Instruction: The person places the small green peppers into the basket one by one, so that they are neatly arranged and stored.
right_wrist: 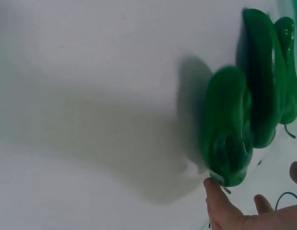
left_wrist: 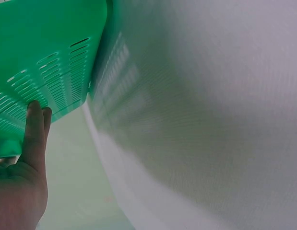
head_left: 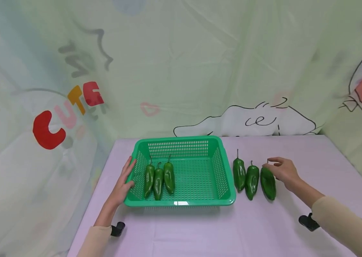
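A green plastic basket (head_left: 185, 202) stands on the table, with three long green peppers (head_left: 158, 182) lying side by side in its left part. My left hand (head_left: 121, 185) rests against the basket's left side, its fingers (left_wrist: 34, 129) straight along the outer wall and the thumb at the rim. To the right of the basket, three more peppers lie in a row on the cloth. At the stem end of the rightmost pepper (head_left: 268, 184) is my right hand (head_left: 285, 173). One fingertip touches that pepper (right_wrist: 227, 124) in the right wrist view, with the other fingers spread apart.
A pale lilac cloth (head_left: 200, 232) covers the table. The other two loose peppers, one left (head_left: 239, 175) and one middle (head_left: 251, 182), lie between the basket and my right hand. Behind the table hangs a printed curtain (head_left: 168, 71), which also runs along both sides.
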`<state>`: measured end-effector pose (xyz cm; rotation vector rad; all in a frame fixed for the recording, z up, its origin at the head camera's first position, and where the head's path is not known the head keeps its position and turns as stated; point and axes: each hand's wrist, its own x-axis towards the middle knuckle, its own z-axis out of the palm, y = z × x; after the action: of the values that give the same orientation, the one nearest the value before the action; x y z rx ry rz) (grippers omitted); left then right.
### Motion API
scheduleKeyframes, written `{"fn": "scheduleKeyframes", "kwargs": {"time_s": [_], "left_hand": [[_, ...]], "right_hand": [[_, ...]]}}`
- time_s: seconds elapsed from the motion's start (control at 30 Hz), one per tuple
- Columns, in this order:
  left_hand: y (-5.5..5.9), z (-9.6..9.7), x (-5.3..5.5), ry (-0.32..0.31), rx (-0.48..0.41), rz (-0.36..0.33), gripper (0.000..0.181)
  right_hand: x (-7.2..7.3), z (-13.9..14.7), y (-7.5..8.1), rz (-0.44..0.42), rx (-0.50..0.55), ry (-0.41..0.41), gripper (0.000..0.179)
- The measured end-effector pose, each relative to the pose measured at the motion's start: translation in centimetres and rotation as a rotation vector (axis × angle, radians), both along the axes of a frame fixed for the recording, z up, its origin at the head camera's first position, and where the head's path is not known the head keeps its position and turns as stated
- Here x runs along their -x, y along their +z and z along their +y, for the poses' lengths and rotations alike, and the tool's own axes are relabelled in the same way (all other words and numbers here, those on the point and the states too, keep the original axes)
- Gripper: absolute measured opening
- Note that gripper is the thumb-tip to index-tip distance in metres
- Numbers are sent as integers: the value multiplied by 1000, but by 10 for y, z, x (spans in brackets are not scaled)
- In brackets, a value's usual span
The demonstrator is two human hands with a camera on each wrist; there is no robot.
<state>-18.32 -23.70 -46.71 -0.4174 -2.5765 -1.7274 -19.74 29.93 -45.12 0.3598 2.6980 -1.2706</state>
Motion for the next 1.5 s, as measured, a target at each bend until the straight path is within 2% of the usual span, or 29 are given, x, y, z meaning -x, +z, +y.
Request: {"fn": "scheduleKeyframes", "kwargs": {"time_s": [0.2, 0.3, 0.4, 0.43, 0.67, 0.7, 0.87, 1.0, 1.13, 1.33, 1.5], "left_hand": [[-16, -7, 7, 5, 40, 21, 81], [-20, -8, 9, 3, 26, 21, 82], [-20, -7, 9, 3, 26, 21, 82], [-15, -6, 6, 2, 22, 13, 82], [-14, -3, 5, -4, 4, 7, 82], [-9, -1, 3, -5, -2, 0, 81], [12, 5, -7, -9, -13, -22, 79], [17, 4, -8, 1, 16, -11, 78], [9, 1, -3, 6, 10, -13, 79], [-19, -7, 10, 18, 24, 11, 83], [-24, -8, 11, 11, 24, 16, 83]], "right_hand": [[-4, 5, -12, -28, -18, 24, 63], [-5, 6, -17, -31, -28, 29, 63], [-6, 7, -21, -24, -41, 34, 64], [-6, 7, -23, -17, -49, 38, 64], [-6, 7, -27, 4, -94, 41, 65], [-6, 7, -26, 0, -92, 41, 65], [-2, 4, -13, -3, -78, 45, 65], [5, 0, 7, 13, -31, 52, 66], [10, -5, 25, 48, 4, 68, 68], [14, -11, 44, 73, 44, 90, 70], [15, -17, 53, 55, 126, 79, 71]]}}
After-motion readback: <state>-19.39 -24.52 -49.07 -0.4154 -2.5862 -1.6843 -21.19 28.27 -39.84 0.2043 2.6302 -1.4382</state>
